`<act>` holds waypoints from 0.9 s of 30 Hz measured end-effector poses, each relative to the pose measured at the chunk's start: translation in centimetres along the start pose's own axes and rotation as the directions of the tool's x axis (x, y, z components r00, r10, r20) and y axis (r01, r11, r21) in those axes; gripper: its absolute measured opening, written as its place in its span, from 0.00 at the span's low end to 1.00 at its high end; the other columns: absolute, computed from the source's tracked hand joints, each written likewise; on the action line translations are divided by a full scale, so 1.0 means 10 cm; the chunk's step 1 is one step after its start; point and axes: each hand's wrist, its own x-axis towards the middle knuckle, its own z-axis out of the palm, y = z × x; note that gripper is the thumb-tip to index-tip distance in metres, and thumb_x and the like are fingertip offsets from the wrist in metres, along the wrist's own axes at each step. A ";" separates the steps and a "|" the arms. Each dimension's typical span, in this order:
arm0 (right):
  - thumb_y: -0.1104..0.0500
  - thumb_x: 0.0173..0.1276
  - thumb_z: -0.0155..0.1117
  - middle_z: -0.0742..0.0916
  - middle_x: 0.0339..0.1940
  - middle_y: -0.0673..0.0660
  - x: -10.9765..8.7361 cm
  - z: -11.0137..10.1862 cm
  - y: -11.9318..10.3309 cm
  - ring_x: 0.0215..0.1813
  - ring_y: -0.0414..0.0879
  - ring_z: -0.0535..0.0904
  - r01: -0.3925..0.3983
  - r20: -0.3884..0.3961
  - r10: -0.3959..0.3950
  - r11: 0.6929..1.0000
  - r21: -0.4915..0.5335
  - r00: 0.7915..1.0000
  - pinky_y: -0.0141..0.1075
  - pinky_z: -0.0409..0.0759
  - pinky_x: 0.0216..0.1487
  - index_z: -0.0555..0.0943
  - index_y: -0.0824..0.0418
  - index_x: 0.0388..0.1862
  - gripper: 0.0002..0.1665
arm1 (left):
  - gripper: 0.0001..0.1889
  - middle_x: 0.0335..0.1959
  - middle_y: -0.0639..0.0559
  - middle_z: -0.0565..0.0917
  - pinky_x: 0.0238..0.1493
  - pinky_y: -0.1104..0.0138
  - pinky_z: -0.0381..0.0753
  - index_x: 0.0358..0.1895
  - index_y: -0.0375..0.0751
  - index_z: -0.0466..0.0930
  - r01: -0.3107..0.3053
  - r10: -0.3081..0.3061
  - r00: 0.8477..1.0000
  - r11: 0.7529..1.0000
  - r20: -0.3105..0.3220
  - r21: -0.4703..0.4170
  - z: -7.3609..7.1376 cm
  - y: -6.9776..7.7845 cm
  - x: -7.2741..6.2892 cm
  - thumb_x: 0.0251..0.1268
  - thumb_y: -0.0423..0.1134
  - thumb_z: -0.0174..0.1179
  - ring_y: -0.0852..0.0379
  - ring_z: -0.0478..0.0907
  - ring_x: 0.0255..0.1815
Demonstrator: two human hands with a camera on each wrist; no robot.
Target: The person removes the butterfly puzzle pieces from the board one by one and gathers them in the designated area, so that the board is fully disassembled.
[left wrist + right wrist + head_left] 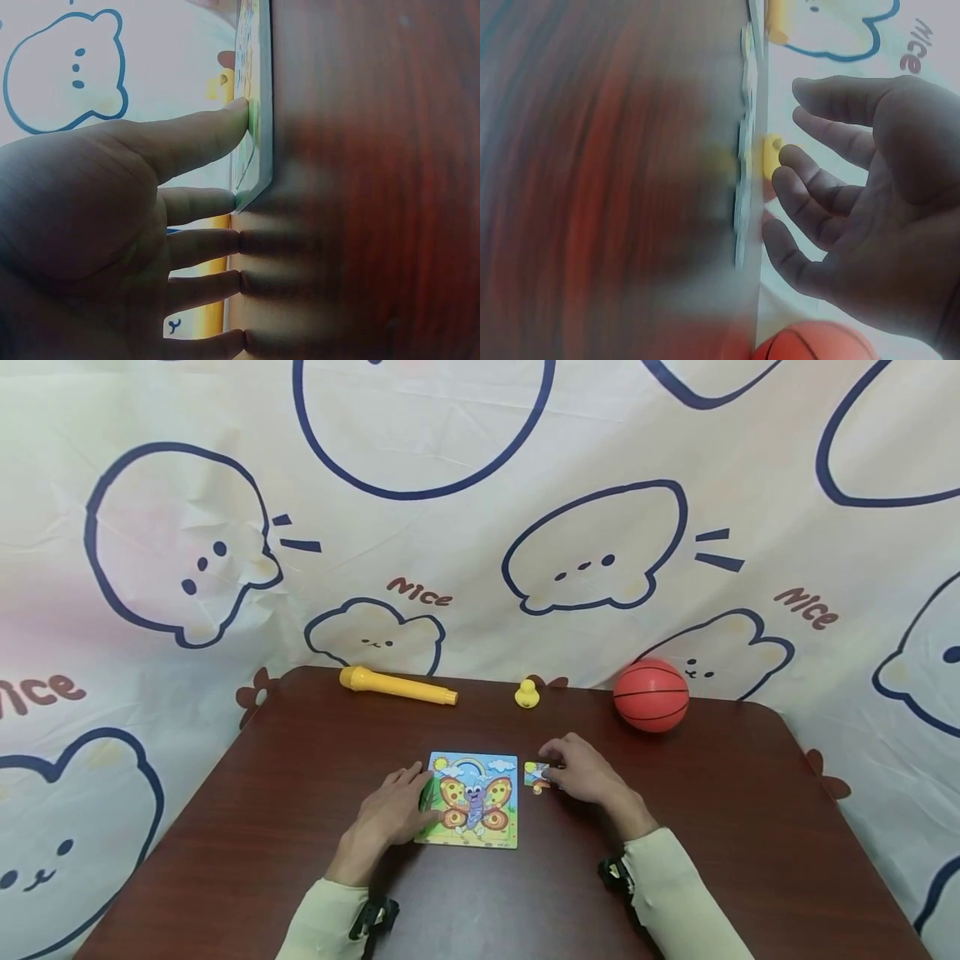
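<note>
A square butterfly puzzle board [476, 800] lies flat on the table, seen edge-on in the left wrist view. My left hand [386, 812] is at its left side: the straight thumb rests on the board's face, one finger touches its corner, and the other fingertips touch the tabletop. To the right of the board lie puzzle pieces [534, 772], partly hidden under my right hand [587, 772]. The right wrist view shows these flat pieces [744, 180] on the table, with my right hand [900, 165] above them, fingers loosely bent and apart from them.
Along the back edge of the dark wooden table [300, 793] lie a yellow toy microphone [397, 686], a small yellow duck [527, 695] and a red ball [651, 696] with black lines. A cartoon-printed cloth [465, 552] hangs close behind the table.
</note>
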 end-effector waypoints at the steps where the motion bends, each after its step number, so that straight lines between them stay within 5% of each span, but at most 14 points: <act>1: 0.55 0.63 0.68 0.78 0.43 0.51 0.01 0.01 -0.03 0.44 0.45 0.74 0.004 0.005 -0.004 1.000 -0.001 1.000 0.40 0.78 0.47 0.82 0.51 0.50 0.16 | 0.38 0.75 0.41 0.61 0.67 0.41 0.65 0.71 0.44 0.66 0.001 -0.001 1.000 1.000 0.000 -0.002 0.00 0.00 0.00 0.59 0.56 0.64 0.38 0.58 0.75; 12: 0.53 0.63 0.68 0.78 0.42 0.52 0.12 0.19 -0.31 0.41 0.44 0.73 0.044 0.054 -0.042 0.999 -0.024 0.998 0.36 0.75 0.40 0.81 0.51 0.54 0.19 | 0.38 0.75 0.41 0.61 0.67 0.41 0.65 0.71 0.44 0.66 0.001 -0.001 1.000 1.000 -0.003 -0.013 0.01 -0.02 -0.02 0.59 0.56 0.64 0.38 0.59 0.74; 20: 0.50 0.62 0.70 0.79 0.44 0.52 0.17 0.31 -0.43 0.43 0.45 0.72 0.108 0.070 -0.101 0.989 -0.100 0.992 0.40 0.74 0.44 0.81 0.52 0.54 0.21 | 0.38 0.75 0.41 0.61 0.67 0.41 0.65 0.71 0.44 0.66 0.008 -0.008 1.000 1.000 0.000 -0.014 0.00 -0.02 0.00 0.59 0.56 0.64 0.38 0.58 0.75; 27: 0.46 0.56 0.73 0.79 0.49 0.53 0.20 0.31 -0.52 0.48 0.47 0.72 0.075 0.108 -0.056 0.980 -0.185 0.993 0.49 0.71 0.50 0.83 0.51 0.53 0.26 | 0.39 0.76 0.41 0.61 0.68 0.41 0.64 0.71 0.43 0.66 0.010 -0.010 1.000 1.000 0.006 -0.015 0.00 0.00 0.00 0.59 0.56 0.64 0.38 0.58 0.75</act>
